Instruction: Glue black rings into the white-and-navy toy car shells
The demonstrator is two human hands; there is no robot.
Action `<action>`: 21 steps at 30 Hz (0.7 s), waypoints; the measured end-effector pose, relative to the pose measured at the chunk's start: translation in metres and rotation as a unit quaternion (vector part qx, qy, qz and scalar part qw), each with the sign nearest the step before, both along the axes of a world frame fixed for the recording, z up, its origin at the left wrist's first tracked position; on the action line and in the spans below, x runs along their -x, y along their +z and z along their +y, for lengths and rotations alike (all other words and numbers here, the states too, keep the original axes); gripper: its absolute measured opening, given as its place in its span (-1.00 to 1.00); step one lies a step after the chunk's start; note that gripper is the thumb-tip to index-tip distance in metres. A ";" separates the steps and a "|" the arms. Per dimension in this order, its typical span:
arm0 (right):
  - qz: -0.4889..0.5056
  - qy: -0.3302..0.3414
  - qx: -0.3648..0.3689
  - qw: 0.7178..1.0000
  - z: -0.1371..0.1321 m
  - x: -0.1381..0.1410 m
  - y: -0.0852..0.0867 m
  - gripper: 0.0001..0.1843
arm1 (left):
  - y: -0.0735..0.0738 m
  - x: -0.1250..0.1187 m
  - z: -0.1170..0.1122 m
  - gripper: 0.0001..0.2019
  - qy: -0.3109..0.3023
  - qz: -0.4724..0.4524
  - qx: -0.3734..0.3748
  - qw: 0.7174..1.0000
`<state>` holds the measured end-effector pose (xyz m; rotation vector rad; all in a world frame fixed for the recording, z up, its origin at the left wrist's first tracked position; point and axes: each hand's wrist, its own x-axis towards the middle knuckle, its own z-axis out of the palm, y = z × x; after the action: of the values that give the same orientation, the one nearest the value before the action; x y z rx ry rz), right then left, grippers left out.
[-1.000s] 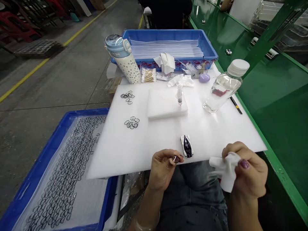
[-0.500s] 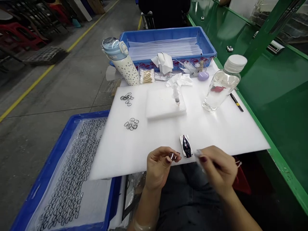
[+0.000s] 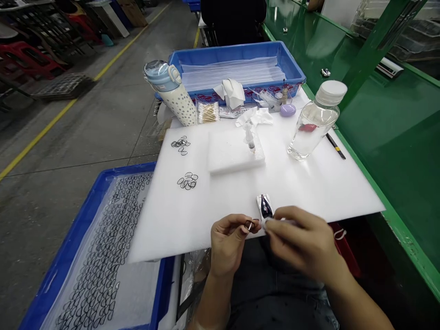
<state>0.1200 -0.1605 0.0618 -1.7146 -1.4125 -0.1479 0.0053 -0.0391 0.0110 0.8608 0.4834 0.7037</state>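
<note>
Between thumb and fingertips, my left hand (image 3: 227,243) pinches a small dark-rimmed oval piece (image 3: 250,225), similar to the loose ones on the foam. My right hand (image 3: 302,238) is closed on a small whitish thing (image 3: 264,223), its tip right beside the oval piece; blur hides its kind and whether the two touch. Just behind both hands, a white and black toy car (image 3: 265,205) sits on the white foam sheet (image 3: 227,197), partly covered by my right hand. Two loose groups of black-rimmed ovals (image 3: 187,181) lie on the sheet's left side.
A foam block (image 3: 227,153) carries a syringe (image 3: 249,137). Right of it stand a clear bottle (image 3: 314,121) and tweezers (image 3: 336,146). Behind are a tumbler (image 3: 175,98), cotton swabs (image 3: 208,112), tissues (image 3: 256,117) and a blue bin (image 3: 172,57). A blue tray (image 3: 91,192) of ovals sits lower left.
My right hand has moved left with the whitish thing, up to the oval piece, and now covers part of the car. My left hand has barely shifted.
</note>
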 end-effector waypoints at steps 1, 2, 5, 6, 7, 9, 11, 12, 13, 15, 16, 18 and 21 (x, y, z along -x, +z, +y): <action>0.036 -0.003 -0.002 0.999 -0.004 -0.007 0.001 -0.87 | 0.000 0.000 0.000 -0.78 -0.004 -0.008 0.005 1.000; 0.078 -0.015 -0.007 0.997 -0.008 -0.013 0.001 -0.85 | 0.000 0.000 0.001 -0.79 -0.008 -0.013 0.007 1.000; 0.176 -0.065 -0.013 0.982 -0.016 -0.025 -0.007 -0.85 | -0.001 0.001 0.002 -0.81 -0.023 -0.021 0.001 1.000; 0.197 -0.069 -0.006 0.978 -0.017 -0.026 -0.011 -0.86 | -0.002 0.001 0.003 -0.82 -0.026 -0.023 -0.004 0.999; 0.214 -0.063 0.004 0.975 -0.018 -0.025 -0.016 -0.86 | -0.002 0.001 0.003 -0.83 -0.027 -0.025 -0.009 0.999; 0.239 -0.042 0.027 0.970 -0.017 -0.023 -0.024 -0.86 | -0.002 0.003 0.004 -0.84 -0.027 -0.028 -0.024 0.999; 0.253 -0.036 0.044 0.966 -0.016 -0.020 -0.031 -0.85 | -0.002 0.004 0.005 -0.85 -0.030 -0.017 -0.067 0.997; 0.254 -0.041 0.052 0.965 -0.015 -0.019 -0.034 -0.84 | -0.001 0.004 0.005 -0.88 -0.029 0.003 -0.109 0.994; 0.252 -0.050 0.059 0.965 -0.014 -0.018 -0.036 -0.84 | -0.001 0.004 0.005 -0.91 -0.022 0.034 -0.168 0.985; 0.234 -0.068 0.073 0.967 -0.012 -0.018 -0.038 -0.84 | -0.001 0.002 0.004 -0.89 0.017 0.111 -0.317 0.942; 0.222 -0.075 0.079 0.969 -0.011 -0.018 -0.039 -0.84 | -0.002 0.001 0.003 -0.87 0.043 0.147 -0.390 0.908; 0.200 -0.084 0.087 0.972 -0.008 -0.017 -0.039 -0.85 | -0.004 -0.003 -0.002 -0.83 0.087 0.191 -0.498 0.841; 0.190 -0.083 0.093 0.974 -0.006 -0.017 -0.039 -0.87 | -0.007 -0.007 -0.008 -0.83 0.103 0.204 -0.577 0.784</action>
<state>0.1366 -0.1663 0.0227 -1.8938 -1.0246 0.2194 0.0118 -0.0471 0.0044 2.1836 0.5149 1.0260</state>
